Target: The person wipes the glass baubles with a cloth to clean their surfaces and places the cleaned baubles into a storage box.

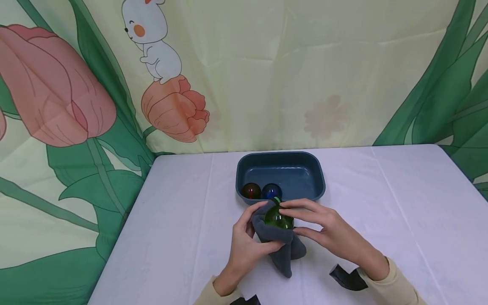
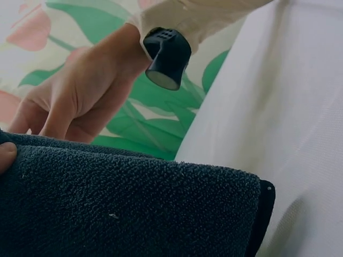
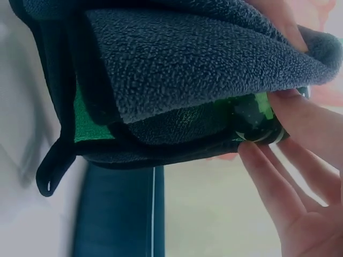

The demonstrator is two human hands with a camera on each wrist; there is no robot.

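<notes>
A dark grey-blue towel (image 1: 272, 232) is bunched around a clear green glass ball (image 1: 279, 218), above the table in the head view. My left hand (image 1: 249, 243) grips the towel from the left, thumb in front and fingers behind. From the right, my right hand (image 1: 328, 228) holds the ball between thumb and fingertips. The right wrist view shows those fingers on the green ball (image 3: 257, 119), partly covered by a fold of the towel (image 3: 187, 59). In the left wrist view the towel (image 2: 134, 203) hides the ball, and a hanging corner drops toward the table.
Just behind the hands, a dark blue rectangular basin (image 1: 282, 159) stands on the white-covered table (image 1: 183, 220). A dark red ball (image 1: 251, 191) and a blue ball (image 1: 272, 191) lie at its front left. A printed curtain (image 1: 267, 84) hangs behind the table.
</notes>
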